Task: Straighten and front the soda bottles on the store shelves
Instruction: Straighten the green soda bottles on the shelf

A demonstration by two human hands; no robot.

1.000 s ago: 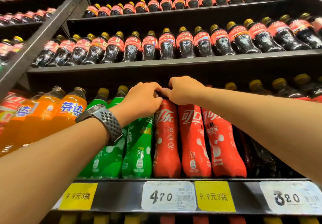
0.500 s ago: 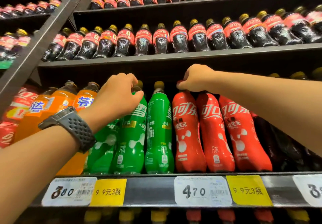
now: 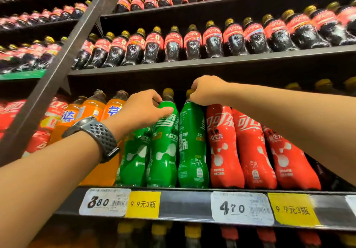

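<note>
Holding middle green bottle [image 3: 163, 151] at shoulder with left hand [image 3: 142, 110], fingers curled round; pinching right green bottle [image 3: 192, 147] at neck with right hand [image 3: 208, 91]. Standing upright at shelf [image 3: 183, 203] front, long axes vertical, directly below each grip. Likely next: twist about that axis, labels forward.

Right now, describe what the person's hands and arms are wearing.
Both forearms are bare, with no sleeves in view, and neither the left hand nor the right hand wears a glove or a visible ring. The left wrist carries a watch on a grey band perforated with round holes. The right wrist is bare.
</note>
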